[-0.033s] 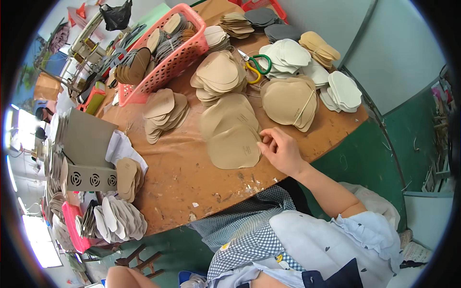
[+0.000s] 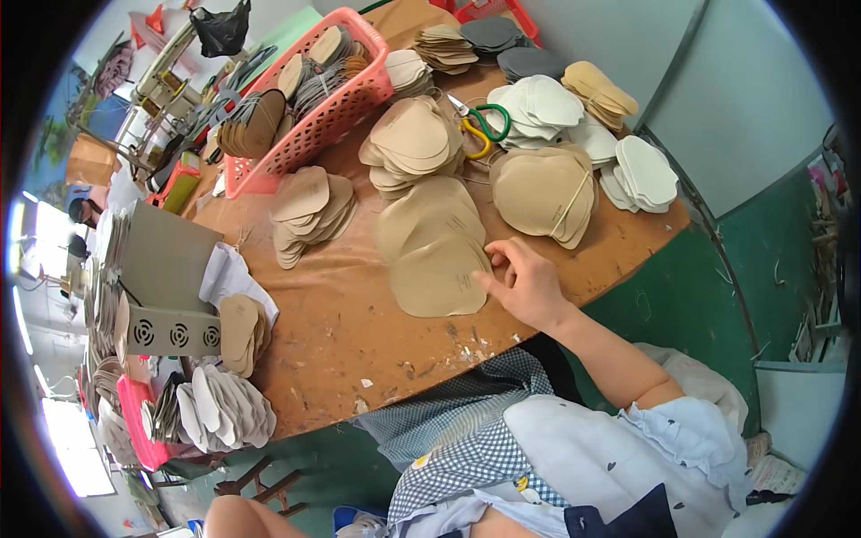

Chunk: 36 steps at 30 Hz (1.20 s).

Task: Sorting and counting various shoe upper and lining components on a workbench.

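Observation:
My right hand (image 2: pixel 525 282) is at the right edge of the front beige sheet piece (image 2: pixel 437 276). The thumb reaches over that edge, slightly blurred, while the bent index finger stands apart from it. No held thing shows between them. Under and behind the front piece lie more beige rounded pieces (image 2: pixel 430 211), overlapping on the table. Just right of these sits a stack of beige pieces (image 2: pixel 541 193) with a cord across it. Another beige stack (image 2: pixel 414 139) lies behind. My left hand is out of view.
Scissors (image 2: pixel 489 125) with green and yellow handles lie among white stacks (image 2: pixel 540 106) at the back. A pink basket (image 2: pixel 309 121) full of bundled pieces stands back left. A smaller beige stack (image 2: pixel 309 213) is left, near a grey box (image 2: pixel 170 332). The brown table (image 2: pixel 359 350) ends near my body.
My right thumb has shifted slightly left over the edge of the front piece, away from the index finger. The view has shifted a little; the pieces lie as before.

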{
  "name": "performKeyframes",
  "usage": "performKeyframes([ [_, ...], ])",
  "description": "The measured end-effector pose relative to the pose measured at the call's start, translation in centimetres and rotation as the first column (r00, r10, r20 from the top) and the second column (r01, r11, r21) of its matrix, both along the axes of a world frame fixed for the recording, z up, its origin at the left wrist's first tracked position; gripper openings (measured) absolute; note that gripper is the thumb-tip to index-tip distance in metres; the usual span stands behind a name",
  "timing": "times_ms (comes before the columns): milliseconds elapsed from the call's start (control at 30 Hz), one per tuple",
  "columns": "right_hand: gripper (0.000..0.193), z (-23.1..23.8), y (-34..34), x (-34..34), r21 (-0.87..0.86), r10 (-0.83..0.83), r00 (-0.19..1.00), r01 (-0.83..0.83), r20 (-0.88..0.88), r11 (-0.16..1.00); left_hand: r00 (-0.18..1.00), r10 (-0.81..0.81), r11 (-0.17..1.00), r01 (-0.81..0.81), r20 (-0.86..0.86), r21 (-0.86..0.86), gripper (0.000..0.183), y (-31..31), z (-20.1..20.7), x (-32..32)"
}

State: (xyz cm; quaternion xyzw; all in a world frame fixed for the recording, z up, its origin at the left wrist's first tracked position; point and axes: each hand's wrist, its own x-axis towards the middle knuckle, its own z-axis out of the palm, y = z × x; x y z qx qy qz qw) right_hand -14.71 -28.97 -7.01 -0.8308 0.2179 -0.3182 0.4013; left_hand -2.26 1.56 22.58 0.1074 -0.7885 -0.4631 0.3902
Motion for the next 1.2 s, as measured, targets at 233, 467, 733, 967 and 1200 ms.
performKeyframes([
  [233, 0.027, 1.4, 0.7, 0.9, -0.044, 0.039, 0.980, -0.048, -0.194, 0.998, 0.929, 0.325, 0.930, -0.280, -0.176, 0.237, 0.025, -0.5, -5.5, 1.5],
  [467, 0.022, 2.4, -1.3, 2.3, -0.032, -0.016, 0.991, 0.020, 0.131, 0.999, -0.366, 0.880, -0.475, -0.631, 0.304, 0.614, 0.015, -0.3, -23.7, 1.1],
  [733, 0.075, 1.9, -4.1, 5.7, -0.161, -0.070, 0.985, 0.044, -0.161, 0.986, -0.354, 0.798, -0.518, -0.816, 0.487, 0.256, 0.022, -4.3, -27.3, 2.3],
  [967, 0.099, 0.1, -6.6, 9.0, 0.089, 0.056, 0.964, -0.034, -0.259, 0.996, -0.168, 0.891, -0.097, -0.978, 0.423, -0.184, 0.084, -16.7, -26.8, 11.5],
  [1200, 0.095, 1.3, -7.0, 8.5, 0.341, 0.195, 0.966, -0.129, -0.168, 0.931, -0.054, 0.521, 0.116, -0.984, 0.852, -0.133, 0.126, -23.1, -25.1, 14.3],
])
